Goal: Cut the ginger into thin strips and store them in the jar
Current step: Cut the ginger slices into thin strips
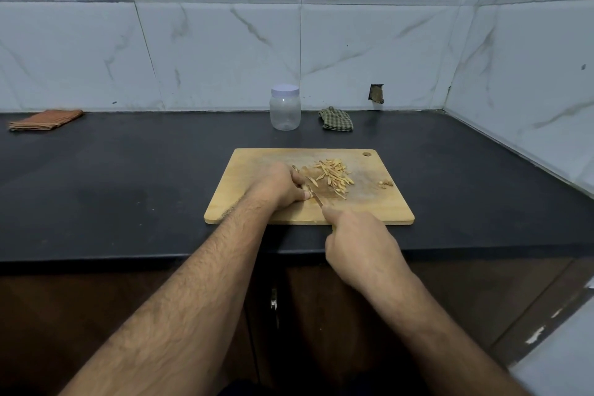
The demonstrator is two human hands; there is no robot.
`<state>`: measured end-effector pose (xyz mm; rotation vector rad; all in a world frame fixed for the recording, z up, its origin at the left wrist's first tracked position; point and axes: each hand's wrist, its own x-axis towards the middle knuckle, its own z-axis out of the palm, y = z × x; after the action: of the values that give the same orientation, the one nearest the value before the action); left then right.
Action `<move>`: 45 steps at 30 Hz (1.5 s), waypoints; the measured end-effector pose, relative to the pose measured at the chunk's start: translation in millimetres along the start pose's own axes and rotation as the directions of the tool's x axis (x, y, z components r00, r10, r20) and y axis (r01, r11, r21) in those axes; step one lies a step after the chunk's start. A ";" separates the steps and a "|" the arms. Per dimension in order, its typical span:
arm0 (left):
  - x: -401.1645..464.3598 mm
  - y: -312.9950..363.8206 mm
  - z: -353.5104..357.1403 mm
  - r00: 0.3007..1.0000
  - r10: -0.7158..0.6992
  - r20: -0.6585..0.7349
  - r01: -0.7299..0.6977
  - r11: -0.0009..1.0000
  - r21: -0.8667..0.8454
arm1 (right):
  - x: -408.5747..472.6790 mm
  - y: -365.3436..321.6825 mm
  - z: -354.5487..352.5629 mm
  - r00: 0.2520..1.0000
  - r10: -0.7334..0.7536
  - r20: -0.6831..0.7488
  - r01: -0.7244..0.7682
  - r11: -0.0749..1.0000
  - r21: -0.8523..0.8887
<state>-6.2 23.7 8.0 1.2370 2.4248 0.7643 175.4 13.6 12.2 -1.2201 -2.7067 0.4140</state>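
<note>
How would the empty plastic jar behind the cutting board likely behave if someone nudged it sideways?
The clear plastic jar looks empty, so it is probably light and would slide or tip easily. Its lid is on, so nothing would spill. On its side, the round body would likely roll along the countertop.

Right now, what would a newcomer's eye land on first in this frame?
The pale ginger strips piled on the wooden cutting board at centre, where the left hand holds a piece down and the right hand works a knife. Behind, a lidded clear jar stands by the wall.
</note>
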 end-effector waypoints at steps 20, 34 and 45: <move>-3.3 -5.0 4.3 0.996 0.010 -0.090 -0.009 1.000 0.012 | 38.3 -15.1 -4.3 0.998 -0.031 -0.060 0.034 0.998 0.050; -3.5 -1.9 0.6 0.998 -0.010 -0.059 0.009 1.000 -0.016 | 40.2 -19.5 -12.0 1.000 -0.023 0.018 0.023 0.999 0.028; -4.2 3.2 -4.9 0.999 0.037 -0.013 -0.037 0.999 0.040 | -1.1 -2.3 0.2 1.000 0.014 -0.010 -0.014 1.000 0.009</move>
<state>-4.1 20.3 14.0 1.2992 2.4456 0.7401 174.4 11.3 12.7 -1.2359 -2.6869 0.4200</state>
